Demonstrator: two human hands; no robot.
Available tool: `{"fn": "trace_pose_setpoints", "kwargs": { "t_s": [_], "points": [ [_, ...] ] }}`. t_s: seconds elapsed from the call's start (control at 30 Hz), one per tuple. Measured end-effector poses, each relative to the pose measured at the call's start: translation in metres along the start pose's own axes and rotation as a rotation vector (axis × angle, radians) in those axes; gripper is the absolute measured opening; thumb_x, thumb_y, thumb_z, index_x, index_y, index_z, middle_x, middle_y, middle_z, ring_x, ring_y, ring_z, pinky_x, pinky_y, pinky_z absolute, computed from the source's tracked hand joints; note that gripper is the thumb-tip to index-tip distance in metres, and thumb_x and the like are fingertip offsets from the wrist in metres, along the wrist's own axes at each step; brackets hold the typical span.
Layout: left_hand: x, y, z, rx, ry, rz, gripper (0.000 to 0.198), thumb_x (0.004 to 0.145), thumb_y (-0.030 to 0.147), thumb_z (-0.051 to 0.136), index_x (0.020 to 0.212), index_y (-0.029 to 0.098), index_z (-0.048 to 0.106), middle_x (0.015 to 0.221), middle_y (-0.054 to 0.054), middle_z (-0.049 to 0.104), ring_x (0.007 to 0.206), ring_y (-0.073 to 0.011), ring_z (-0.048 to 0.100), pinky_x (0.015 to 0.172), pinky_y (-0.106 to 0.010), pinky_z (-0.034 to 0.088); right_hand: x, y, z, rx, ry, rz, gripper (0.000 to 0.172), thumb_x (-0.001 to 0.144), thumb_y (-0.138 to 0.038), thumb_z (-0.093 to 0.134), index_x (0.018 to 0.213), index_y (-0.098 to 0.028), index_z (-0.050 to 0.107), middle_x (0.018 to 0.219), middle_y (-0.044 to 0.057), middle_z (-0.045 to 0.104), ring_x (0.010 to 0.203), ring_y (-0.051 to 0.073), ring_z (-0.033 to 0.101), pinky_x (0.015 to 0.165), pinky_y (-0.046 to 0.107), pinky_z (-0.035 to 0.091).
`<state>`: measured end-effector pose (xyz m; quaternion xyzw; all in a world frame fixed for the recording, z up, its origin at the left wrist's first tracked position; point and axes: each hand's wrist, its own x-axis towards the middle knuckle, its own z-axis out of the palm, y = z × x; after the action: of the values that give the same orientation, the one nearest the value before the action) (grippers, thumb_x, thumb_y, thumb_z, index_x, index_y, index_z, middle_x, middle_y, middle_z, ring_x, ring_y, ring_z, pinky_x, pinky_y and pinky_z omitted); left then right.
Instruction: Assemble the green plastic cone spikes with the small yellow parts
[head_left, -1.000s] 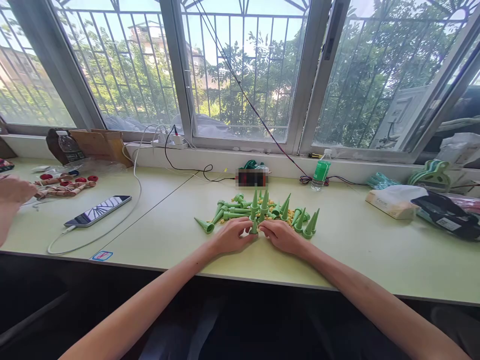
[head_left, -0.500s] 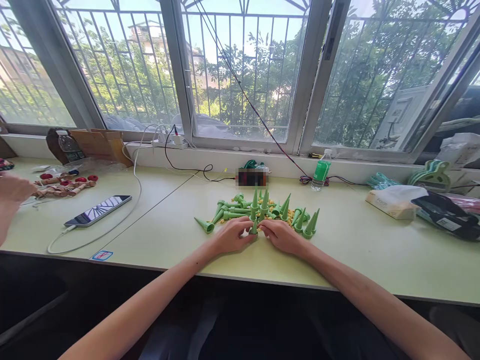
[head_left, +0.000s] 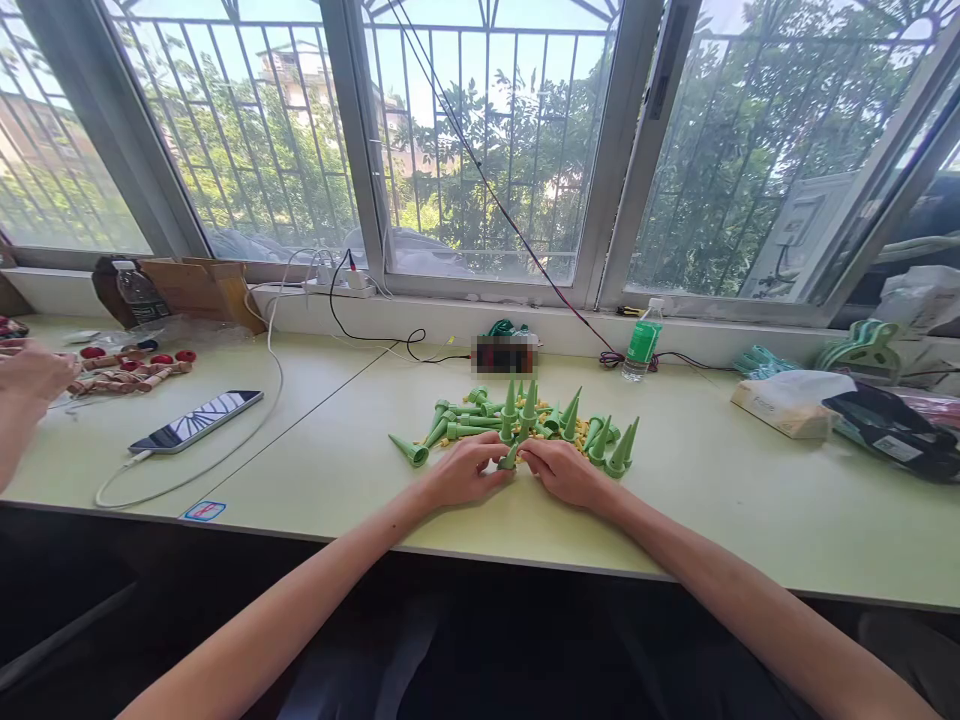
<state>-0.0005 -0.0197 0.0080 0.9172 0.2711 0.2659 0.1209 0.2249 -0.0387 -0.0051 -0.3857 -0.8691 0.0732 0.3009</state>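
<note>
Left hand [head_left: 465, 472] & right hand [head_left: 564, 472] pinch one small green plastic cone [head_left: 508, 458]; few upright cones [head_left: 622, 452] done, lying heap [head_left: 459, 428] prob. left.

— What's on your table [head_left: 720, 500]?
— A heap of green cones [head_left: 525, 420] right before me. A phone [head_left: 196, 421] and small red-and-brown pieces [head_left: 127, 368] lie to my left, a green bottle [head_left: 643, 342] stands by the sill, and a tissue pack [head_left: 787, 400] lies far right.
</note>
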Motion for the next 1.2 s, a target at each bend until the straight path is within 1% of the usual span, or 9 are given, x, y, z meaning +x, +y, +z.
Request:
{"fn": "trace_pose_setpoints", "kwargs": {
  "t_s": [0.13,0.33,0.53,0.73,0.87,1.03,1.2],
  "points": [
    [0.0001,0.0005,-0.0001,0.001,0.003,-0.005,0.013,0.091,0.029,0.062,0.091,0.019,0.069,0.080,-0.001,0.053,0.065,-0.0110,0.047,0.061,-0.023,0.039,0.0002,0.0000,0.0003,-0.004,0.003,-0.006,0.025,0.104,-0.021,0.041,0.093,-0.019,0.063,0.082,0.003,0.067,0.070,0.015,0.057,0.068,0.025,0.039],
    [-0.0005,-0.0002,0.0007,-0.006,0.024,-0.007,0.013,0.090,0.030,0.063,0.086,0.018,0.067,0.078,0.000,0.052,0.064,-0.0109,0.046,0.060,-0.023,0.038,0.0002,0.0015,0.0011,-0.002,0.007,-0.015,0.025,0.105,-0.023,0.041,0.092,-0.019,0.062,0.083,0.003,0.067,0.070,0.015,0.057,0.069,0.026,0.039],
    [-0.0003,0.0008,0.0001,-0.005,0.025,-0.004,0.015,0.091,0.031,0.062,0.085,0.018,0.068,0.078,-0.001,0.052,0.064,-0.0113,0.046,0.059,-0.023,0.037,0.0006,0.0001,-0.0003,-0.001,0.008,-0.013,0.026,0.105,-0.023,0.041,0.088,-0.019,0.061,0.080,0.003,0.065,0.069,0.014,0.055,0.067,0.025,0.038],
    [0.0000,0.0012,-0.0004,0.004,0.015,0.009,0.015,0.092,0.030,0.061,0.086,0.018,0.067,0.081,-0.001,0.053,0.065,-0.0109,0.046,0.061,-0.023,0.037,0.0008,-0.0028,-0.0009,-0.021,0.004,0.002,0.029,0.104,-0.022,0.042,0.079,-0.019,0.056,0.073,0.001,0.061,0.063,0.014,0.051,0.064,0.025,0.035],
    [-0.0002,0.0018,-0.0009,-0.002,0.013,0.006,0.016,0.092,0.031,0.061,0.086,0.018,0.068,0.081,-0.001,0.053,0.064,-0.0109,0.046,0.060,-0.023,0.038,0.0012,-0.0022,0.0013,-0.040,0.005,0.011,0.029,0.104,-0.023,0.043,0.078,-0.019,0.055,0.072,0.001,0.060,0.063,0.014,0.051,0.064,0.025,0.036],
    [-0.0009,0.0015,-0.0010,-0.008,0.013,0.002,0.014,0.091,0.030,0.061,0.088,0.018,0.069,0.083,-0.001,0.054,0.063,-0.0102,0.045,0.060,-0.023,0.038,0.0012,-0.0013,0.0022,-0.023,0.014,0.008,0.030,0.105,-0.026,0.042,0.080,-0.019,0.057,0.074,0.002,0.062,0.065,0.014,0.053,0.065,0.026,0.037],
    [-0.0012,-0.0017,0.0023,-0.024,0.059,-0.001,0.013,0.089,0.026,0.061,0.079,0.017,0.063,0.079,-0.001,0.052,0.063,-0.0103,0.045,0.058,-0.023,0.037,0.0008,-0.0014,0.0006,0.029,0.035,0.000,0.022,0.105,-0.027,0.044,0.095,-0.020,0.061,0.087,0.004,0.067,0.076,0.016,0.061,0.071,0.027,0.042]
  ]
}}
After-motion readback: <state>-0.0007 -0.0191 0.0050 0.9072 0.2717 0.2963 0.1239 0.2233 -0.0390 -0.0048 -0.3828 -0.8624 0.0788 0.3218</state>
